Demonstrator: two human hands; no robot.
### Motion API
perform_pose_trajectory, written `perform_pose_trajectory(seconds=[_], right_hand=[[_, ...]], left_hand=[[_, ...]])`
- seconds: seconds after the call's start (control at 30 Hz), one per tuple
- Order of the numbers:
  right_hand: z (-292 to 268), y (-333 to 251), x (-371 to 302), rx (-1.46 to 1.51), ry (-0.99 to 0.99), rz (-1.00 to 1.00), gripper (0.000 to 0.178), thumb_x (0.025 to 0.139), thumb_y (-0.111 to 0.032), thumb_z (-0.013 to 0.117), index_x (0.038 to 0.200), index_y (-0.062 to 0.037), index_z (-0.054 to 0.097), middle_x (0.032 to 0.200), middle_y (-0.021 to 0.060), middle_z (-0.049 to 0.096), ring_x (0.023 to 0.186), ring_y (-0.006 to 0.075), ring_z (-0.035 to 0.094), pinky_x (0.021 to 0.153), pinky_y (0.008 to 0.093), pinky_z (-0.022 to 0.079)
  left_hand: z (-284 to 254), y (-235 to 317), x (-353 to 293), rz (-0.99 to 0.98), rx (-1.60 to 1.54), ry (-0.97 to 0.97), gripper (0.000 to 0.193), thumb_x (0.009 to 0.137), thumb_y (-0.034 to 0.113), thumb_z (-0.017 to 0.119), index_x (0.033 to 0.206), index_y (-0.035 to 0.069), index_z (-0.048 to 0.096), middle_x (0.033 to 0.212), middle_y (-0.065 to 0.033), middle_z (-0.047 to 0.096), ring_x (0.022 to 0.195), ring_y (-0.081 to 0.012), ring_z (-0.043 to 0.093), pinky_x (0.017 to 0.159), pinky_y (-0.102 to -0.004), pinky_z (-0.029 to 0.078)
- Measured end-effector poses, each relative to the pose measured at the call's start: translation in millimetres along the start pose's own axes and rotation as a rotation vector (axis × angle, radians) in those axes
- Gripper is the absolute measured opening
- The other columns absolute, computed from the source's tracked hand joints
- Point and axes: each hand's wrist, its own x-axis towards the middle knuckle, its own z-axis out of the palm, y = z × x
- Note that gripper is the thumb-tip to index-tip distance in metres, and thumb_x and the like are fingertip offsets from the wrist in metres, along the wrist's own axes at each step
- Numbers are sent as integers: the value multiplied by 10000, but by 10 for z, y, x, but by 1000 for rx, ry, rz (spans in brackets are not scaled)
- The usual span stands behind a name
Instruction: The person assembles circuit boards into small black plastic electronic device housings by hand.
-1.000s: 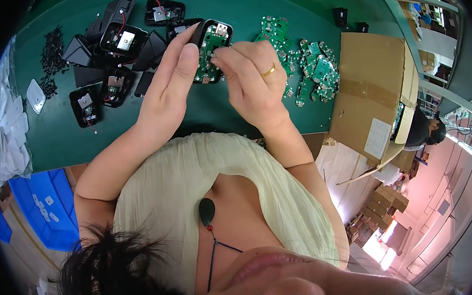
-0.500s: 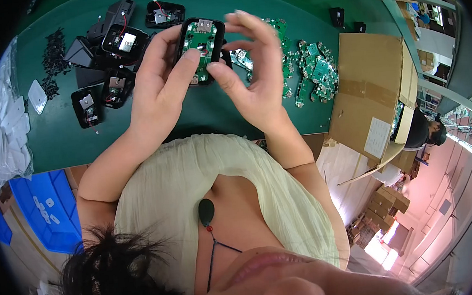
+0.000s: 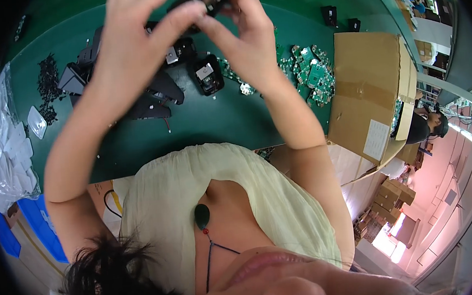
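Raised at the top of the head view, a black plastic housing (image 3: 209,1) sits between my two hands, tilted so that the circuit board inside barely shows. My left hand (image 3: 141,30) holds it from the left with bent fingers, its thumb reaching to the near edge. From the other side my right hand (image 3: 244,38) grips it, fingers curled over the far side and thumb tip beside the left thumb. Below the hands lie an open black housing (image 3: 208,75) with a metal piece inside and another black housing (image 3: 183,52). Dark plastic panels (image 3: 157,98) are partly behind my left forearm.
Green circuit boards (image 3: 314,75) are heaped right of my right forearm, beside a cardboard box (image 3: 366,82). At the left are small black parts (image 3: 48,84), a white plate (image 3: 36,122) and a clear bag of white pieces (image 3: 17,148). A person (image 3: 431,124) is beyond the box.
Both hands have lifted the housing up and away, tilting it so its board no longer faces me. On the table, housings and dark panels now lie farther right, between my forearms.
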Motion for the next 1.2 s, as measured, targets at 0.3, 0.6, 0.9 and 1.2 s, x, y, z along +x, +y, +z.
perform_pose_trajectory(seconds=[0.3, 0.6, 0.9, 1.2], right_hand=[[-290, 1147, 628, -1045, -200, 386, 662, 712, -318, 679, 1221, -19, 382, 1066, 215, 512, 1009, 351, 490, 840, 411, 411], [-319, 961, 528, -601, -156, 268, 449, 697, -133, 681, 1033, -27, 402, 943, 197, 551, 845, 348, 558, 725, 386, 453], [-446, -168, 370, -827, -623, -527, 205, 734, -67, 620, 912, -28, 525, 918, 152, 539, 867, 325, 516, 747, 355, 440], [-342, -387, -128, -447, -243, -371, 194, 643, 61, 654, 822, 4, 608, 768, 91, 601, 720, 261, 577, 625, 314, 481]], left_hand=[[336, -1618, 579, -1077, -968, 45, 197, 851, 91, 502, 970, -64, 474, 812, -139, 584, 711, -240, 635, 624, -280, 532], [256, -1874, 250, -1103, -379, -86, 350, 867, 332, 532, 915, -13, 512, 641, -58, 499, 516, -138, 534, 438, -231, 429], [-35, -79, 101, -754, -953, -527, 258, 849, 163, 560, 1064, 22, 536, 758, -23, 570, 600, -57, 515, 565, -184, 418], [225, 276, -130, -612, -706, -120, 205, 844, 81, 535, 1033, 4, 531, 740, -69, 607, 615, -93, 584, 577, -186, 463]])
